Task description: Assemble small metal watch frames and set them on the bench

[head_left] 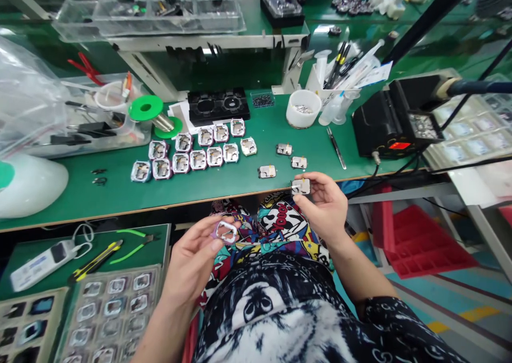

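Note:
Pinched in my left hand (196, 256) is a small watch case frame (227, 233), white inside with a purple rim, held over my lap. My right hand (326, 206) grips a small flat silver module (301, 187) between thumb and fingers at the bench's front edge. Just beyond it lie three similar modules, among them a silver module (267, 171) on the left and another (298, 162) nearest my fingers. Two rows of watch cases (181, 162) with parts inside stand on the green mat, left of the modules.
Tweezers (336, 148) lie beside a black soldering station (394, 118). A white cup (303, 109), a solder spool (154, 117) and a black fixture (218, 105) stand along the back. Trays of cases (108, 312), green-handled cutters (130, 245) and a yellow knife (97, 260) are lower left.

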Motion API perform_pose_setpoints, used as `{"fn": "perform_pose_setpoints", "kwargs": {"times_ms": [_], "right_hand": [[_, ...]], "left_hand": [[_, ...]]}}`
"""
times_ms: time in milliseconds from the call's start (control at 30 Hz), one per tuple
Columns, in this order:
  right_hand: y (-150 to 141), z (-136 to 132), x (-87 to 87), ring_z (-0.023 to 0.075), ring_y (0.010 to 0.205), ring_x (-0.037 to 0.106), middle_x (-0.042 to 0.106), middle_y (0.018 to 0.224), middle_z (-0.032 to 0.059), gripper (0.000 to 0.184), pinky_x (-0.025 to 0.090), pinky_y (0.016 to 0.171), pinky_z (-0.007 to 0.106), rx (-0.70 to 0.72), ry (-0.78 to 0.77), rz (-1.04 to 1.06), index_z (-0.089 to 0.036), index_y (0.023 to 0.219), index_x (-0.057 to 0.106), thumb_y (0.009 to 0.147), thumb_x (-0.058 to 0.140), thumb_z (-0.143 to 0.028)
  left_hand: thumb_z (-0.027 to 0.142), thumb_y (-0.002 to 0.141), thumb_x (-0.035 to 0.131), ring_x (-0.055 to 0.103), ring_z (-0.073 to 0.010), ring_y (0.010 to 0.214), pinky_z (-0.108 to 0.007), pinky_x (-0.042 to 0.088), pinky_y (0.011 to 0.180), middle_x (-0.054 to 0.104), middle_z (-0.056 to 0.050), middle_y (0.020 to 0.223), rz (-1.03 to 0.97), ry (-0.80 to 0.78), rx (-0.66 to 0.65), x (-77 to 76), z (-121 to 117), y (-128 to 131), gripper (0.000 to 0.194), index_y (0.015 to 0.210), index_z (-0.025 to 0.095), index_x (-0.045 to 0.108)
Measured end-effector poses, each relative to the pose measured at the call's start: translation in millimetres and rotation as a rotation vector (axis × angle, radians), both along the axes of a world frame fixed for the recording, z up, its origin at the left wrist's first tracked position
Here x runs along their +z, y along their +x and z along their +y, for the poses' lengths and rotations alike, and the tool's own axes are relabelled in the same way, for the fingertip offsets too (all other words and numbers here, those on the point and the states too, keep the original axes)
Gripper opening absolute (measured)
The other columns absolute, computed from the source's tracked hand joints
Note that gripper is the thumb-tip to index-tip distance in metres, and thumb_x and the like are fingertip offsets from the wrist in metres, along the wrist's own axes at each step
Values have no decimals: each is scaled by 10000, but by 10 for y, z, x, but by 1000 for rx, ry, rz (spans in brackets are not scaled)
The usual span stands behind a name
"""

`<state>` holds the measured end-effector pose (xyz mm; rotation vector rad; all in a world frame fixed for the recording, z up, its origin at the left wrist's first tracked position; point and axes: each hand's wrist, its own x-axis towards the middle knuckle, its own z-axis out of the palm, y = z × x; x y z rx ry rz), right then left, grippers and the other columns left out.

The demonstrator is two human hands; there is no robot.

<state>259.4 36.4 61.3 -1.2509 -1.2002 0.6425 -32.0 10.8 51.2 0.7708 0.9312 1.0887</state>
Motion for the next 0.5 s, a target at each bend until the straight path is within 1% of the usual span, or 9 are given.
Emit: {"fn": "perform_pose_setpoints", "kwargs": {"times_ms": [67, 167, 267, 333, 400, 500], "right_hand": [[67, 50, -17, 208, 1031, 755, 778, 1173, 63, 394, 643, 906, 372, -51, 15, -36, -235, 1211, 683, 852, 841, -194], [238, 140, -45, 217, 1005, 737, 766, 1154, 61, 353, 614, 884, 391, -210, 41, -173, -238, 1162, 680, 850, 844, -224], [436, 217, -85, 231, 981, 710, 754, 1163, 76, 381, 595, 891, 427, -359, 47, -385, -234, 1230, 658, 887, 817, -276], [536, 248, -121, 251, 1000, 695, 756, 1168, 85, 392, 580, 921, 454, -392, 60, -545, -229, 1267, 647, 911, 797, -296], [596, 265, -157, 275, 1031, 684, 761, 1154, 93, 343, 556, 957, 480, -408, 77, -692, -221, 1243, 660, 933, 777, -312], [640, 271, -182, 302, 1054, 683, 764, 1117, 106, 288, 532, 969, 494, -432, 77, -806, -203, 1189, 678, 950, 759, -340]], "left_hand": [[239, 901, 865, 758, -305, 1186, -362, 631, 999, 771, -172, 1300, 4, -39, -4, -19, -27, 0, 404, 1291, 208, 765], [246, 900, 866, 745, -317, 1210, -377, 626, 1013, 767, -178, 1306, 14, -80, -5, -50, -63, 6, 418, 1301, 193, 758], [243, 900, 866, 741, -320, 1222, -381, 622, 1028, 768, -176, 1305, 1, -95, -18, -58, -73, 28, 407, 1290, 192, 763], [234, 906, 859, 754, -302, 1192, -368, 623, 1027, 766, -172, 1311, -29, -96, -40, -47, -66, 56, 385, 1278, 194, 769], [229, 915, 848, 759, -302, 1177, -374, 631, 1017, 766, -175, 1311, -67, -101, -71, -29, -53, 96, 379, 1284, 193, 769], [227, 931, 828, 752, -332, 1194, -407, 648, 993, 764, -180, 1309, -136, -129, -113, 7, -28, 174, 383, 1307, 197, 758]]}}
